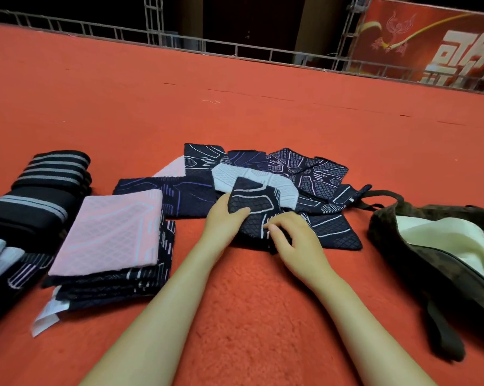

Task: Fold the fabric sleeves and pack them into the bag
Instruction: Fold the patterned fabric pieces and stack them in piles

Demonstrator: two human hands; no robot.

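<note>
two hands folding a dark patterned sleeve on a red carpet, folded stacks to the left and a bag to the right.

at far left lie black striped bands (pixel 50 176) in a pile, and just beside them a folded stack (pixel 109 246) of sleeves topped by a pink one. in the middle, the left hand (pixel 226 218) grips the turned-over edge of a navy sleeve (pixel 257 201), thumb on top and fingers curled under the fabric. the right hand (pixel 291 235) presses down on the same sleeve just beside it, fingers bent and pinching at the cloth. behind the hands a loose heap of unfolded sleeves (pixel 299 168) spreads over the red carpet (pixel 235 316), one pale grey among dark ones. at far right the dark patterned bag (pixel 441 263) lies open, showing a cream lining, near the heap.
</note>
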